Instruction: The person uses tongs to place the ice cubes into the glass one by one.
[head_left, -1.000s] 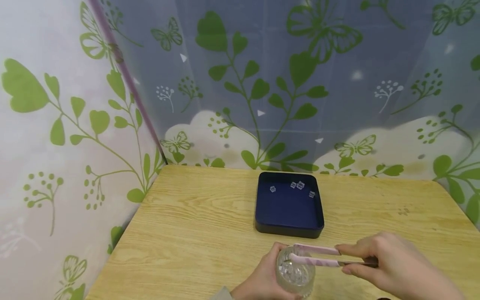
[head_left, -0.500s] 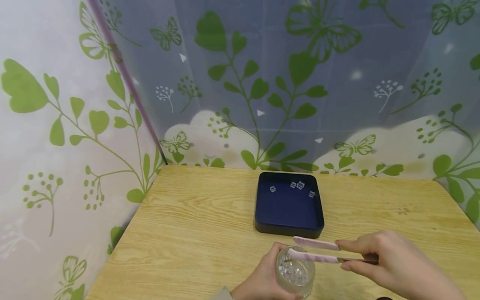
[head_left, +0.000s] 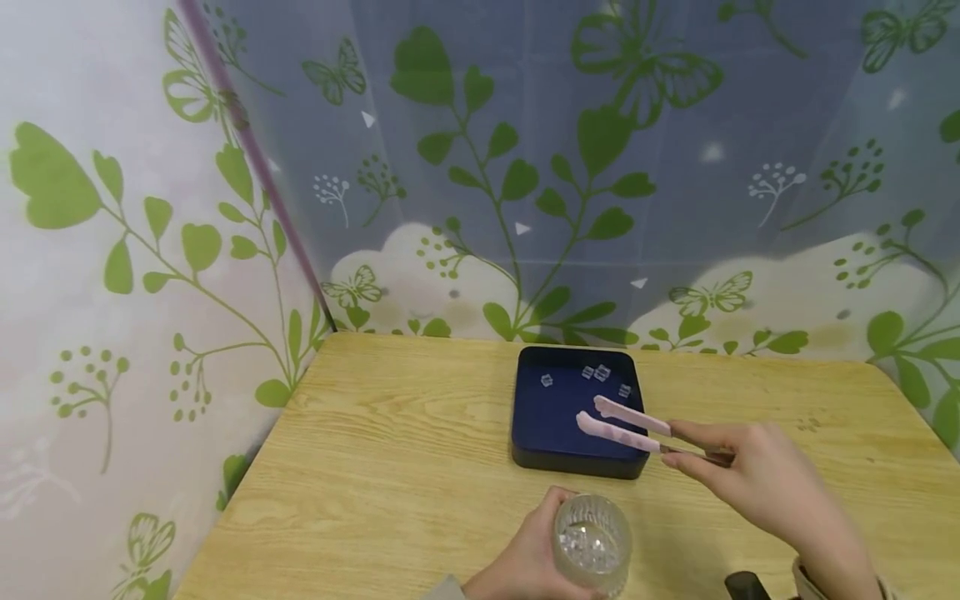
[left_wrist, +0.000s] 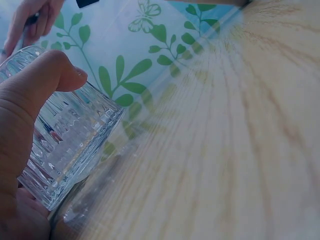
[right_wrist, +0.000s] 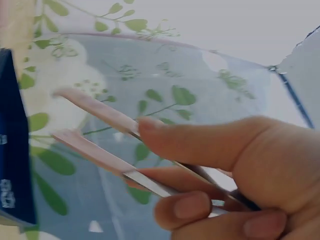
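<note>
My left hand grips a ribbed clear glass that stands on the table near its front edge. Several clear cubes lie inside the glass, and its ribbed wall fills the left of the left wrist view. My right hand pinches a pair of pink-tipped metal tongs. Above the near right part of the dark blue tray, the two tong tips stand apart with nothing between them. Several clear cubes lie toward the tray's back, one of them off to the left.
The wooden table runs back to a wall cloth printed with green leaves and butterflies. A dark object shows at the bottom edge, near my right sleeve.
The right hand has carried the tongs from over the glass forward to above the tray, their tips still apart. My left hand and the glass have stayed in place.
</note>
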